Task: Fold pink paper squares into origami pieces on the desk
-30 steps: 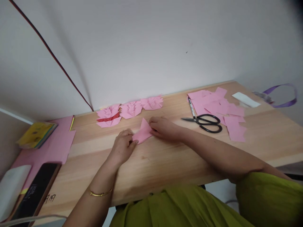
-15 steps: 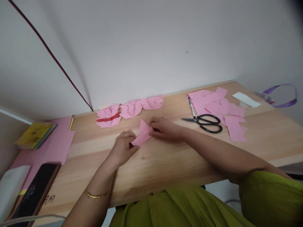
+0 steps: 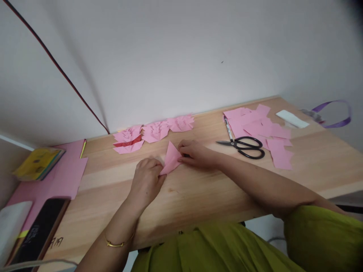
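A folded piece of pink paper (image 3: pixel 171 158), roughly a triangle with its tip pointing away from me, lies between my hands on the wooden table (image 3: pixel 176 200). My left hand (image 3: pixel 149 175) is closed on its lower left corner, thumb toward me. At its right corner my right hand (image 3: pixel 194 153) pinches the paper between thumb and fingers. Behind my hands, along the wall, sit several cut and folded pink paper pieces (image 3: pixel 155 131), the leftmost with a red strip (image 3: pixel 129 141) across it. Black-handled scissors (image 3: pixel 242 146) lie to the right of my right hand.
A marker (image 3: pixel 228 128) and a heap of pink paper scraps (image 3: pixel 262 126) lie at the right, near a white strip (image 3: pixel 292 118) and a purple strap (image 3: pixel 338 122). At the left are pink sheets (image 3: pixel 64 173), a yellow packet (image 3: pixel 39 162) and a dark box (image 3: pixel 42 230).
The pink paper now looks more like a flat triangle, with its near flap turned over. My left fingers have drawn in closer on its corner. My right hand has barely moved.
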`<move>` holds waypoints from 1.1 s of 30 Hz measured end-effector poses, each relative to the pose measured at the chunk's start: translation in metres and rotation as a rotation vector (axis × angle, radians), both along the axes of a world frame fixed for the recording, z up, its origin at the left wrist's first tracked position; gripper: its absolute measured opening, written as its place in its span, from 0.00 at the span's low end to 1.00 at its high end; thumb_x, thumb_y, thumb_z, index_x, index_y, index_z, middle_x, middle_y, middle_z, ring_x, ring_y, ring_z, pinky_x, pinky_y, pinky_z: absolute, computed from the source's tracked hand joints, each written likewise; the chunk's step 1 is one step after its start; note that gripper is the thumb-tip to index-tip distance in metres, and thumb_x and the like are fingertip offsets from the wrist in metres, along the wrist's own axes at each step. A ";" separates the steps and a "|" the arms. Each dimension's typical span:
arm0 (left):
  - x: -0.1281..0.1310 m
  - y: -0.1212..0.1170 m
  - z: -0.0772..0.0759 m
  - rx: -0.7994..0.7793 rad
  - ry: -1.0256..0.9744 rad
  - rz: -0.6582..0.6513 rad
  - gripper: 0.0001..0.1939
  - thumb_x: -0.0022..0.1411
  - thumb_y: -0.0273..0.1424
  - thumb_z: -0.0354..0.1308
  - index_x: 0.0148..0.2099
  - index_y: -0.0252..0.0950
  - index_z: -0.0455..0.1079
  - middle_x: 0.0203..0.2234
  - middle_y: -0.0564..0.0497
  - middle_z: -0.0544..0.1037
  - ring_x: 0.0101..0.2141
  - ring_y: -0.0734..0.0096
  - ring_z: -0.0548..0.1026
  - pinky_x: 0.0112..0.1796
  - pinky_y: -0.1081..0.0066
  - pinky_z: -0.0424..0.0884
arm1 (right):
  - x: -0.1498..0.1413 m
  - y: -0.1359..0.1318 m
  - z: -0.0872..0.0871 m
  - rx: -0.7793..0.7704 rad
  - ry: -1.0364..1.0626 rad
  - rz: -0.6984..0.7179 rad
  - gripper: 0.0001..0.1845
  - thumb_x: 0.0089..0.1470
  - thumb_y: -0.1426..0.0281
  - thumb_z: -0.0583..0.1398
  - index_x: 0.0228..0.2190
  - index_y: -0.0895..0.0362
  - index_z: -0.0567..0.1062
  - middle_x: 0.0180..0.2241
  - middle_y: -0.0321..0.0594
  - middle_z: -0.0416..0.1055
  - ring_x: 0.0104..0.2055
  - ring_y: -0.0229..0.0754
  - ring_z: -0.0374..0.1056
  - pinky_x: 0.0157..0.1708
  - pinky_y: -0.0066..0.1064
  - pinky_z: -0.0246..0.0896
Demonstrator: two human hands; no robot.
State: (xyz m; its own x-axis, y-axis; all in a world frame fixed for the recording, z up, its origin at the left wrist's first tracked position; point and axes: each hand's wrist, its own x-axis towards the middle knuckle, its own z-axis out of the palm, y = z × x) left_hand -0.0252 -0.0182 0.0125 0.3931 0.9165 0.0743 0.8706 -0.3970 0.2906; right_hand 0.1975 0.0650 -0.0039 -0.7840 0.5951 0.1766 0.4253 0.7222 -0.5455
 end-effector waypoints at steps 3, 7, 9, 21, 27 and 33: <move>-0.001 0.000 0.001 0.009 0.056 -0.004 0.06 0.55 0.30 0.58 0.27 0.36 0.70 0.32 0.46 0.74 0.37 0.61 0.69 0.41 0.60 0.63 | 0.001 0.000 -0.001 0.004 0.017 -0.003 0.12 0.56 0.66 0.56 0.25 0.59 0.69 0.34 0.43 0.66 0.35 0.40 0.61 0.36 0.31 0.54; -0.001 -0.001 0.002 -0.036 0.074 -0.016 0.08 0.58 0.31 0.56 0.27 0.36 0.69 0.29 0.47 0.73 0.34 0.62 0.69 0.36 0.63 0.63 | 0.000 -0.001 -0.001 -0.025 0.007 -0.017 0.13 0.56 0.64 0.56 0.25 0.60 0.69 0.34 0.43 0.66 0.34 0.39 0.61 0.35 0.30 0.55; -0.001 -0.001 0.003 -0.070 0.051 -0.029 0.08 0.59 0.32 0.55 0.28 0.36 0.68 0.29 0.48 0.73 0.33 0.64 0.69 0.35 0.65 0.62 | -0.002 -0.001 0.001 -0.029 -0.002 -0.028 0.12 0.56 0.65 0.56 0.25 0.60 0.69 0.34 0.43 0.66 0.34 0.39 0.61 0.35 0.30 0.55; -0.001 0.000 0.004 -0.109 0.010 0.003 0.18 0.64 0.36 0.48 0.23 0.36 0.62 0.23 0.50 0.68 0.27 0.68 0.66 0.31 0.68 0.58 | -0.002 -0.001 0.000 -0.014 -0.016 -0.048 0.13 0.56 0.65 0.56 0.24 0.60 0.69 0.34 0.43 0.66 0.34 0.39 0.62 0.36 0.30 0.55; -0.004 0.002 0.001 -0.155 0.002 0.010 0.16 0.58 0.37 0.56 0.22 0.35 0.62 0.24 0.51 0.69 0.29 0.68 0.66 0.32 0.69 0.59 | -0.003 -0.002 0.000 -0.031 -0.026 -0.058 0.13 0.56 0.64 0.56 0.24 0.60 0.69 0.34 0.43 0.66 0.34 0.39 0.61 0.35 0.30 0.54; -0.002 0.002 0.004 -0.167 0.037 0.033 0.16 0.58 0.35 0.56 0.21 0.35 0.61 0.25 0.51 0.69 0.29 0.69 0.66 0.34 0.68 0.59 | -0.004 -0.002 0.002 -0.026 -0.044 -0.069 0.13 0.56 0.64 0.57 0.24 0.60 0.69 0.34 0.43 0.66 0.34 0.38 0.61 0.36 0.30 0.53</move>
